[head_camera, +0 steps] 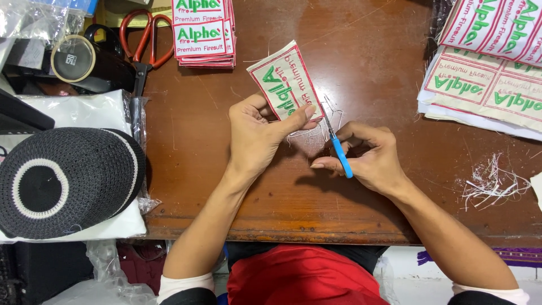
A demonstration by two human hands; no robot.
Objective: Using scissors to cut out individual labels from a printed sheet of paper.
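My left hand (257, 135) pinches a white embroidered patch (284, 79) with a red border and green lettering, holding it tilted above the brown wooden table (367, 68). My right hand (367, 155) grips small thread snips with a blue handle (340, 153). Their metal blades point up at the patch's lower right edge, where loose white threads hang.
A stack of similar patches (203, 34) lies at the back, beside red-handled scissors (144, 39). Uncut patch sheets (485, 73) sit at the right. A pile of cut white threads (491, 181) lies near the right edge. A black knitted cap (62, 181) rests on white cloth at the left.
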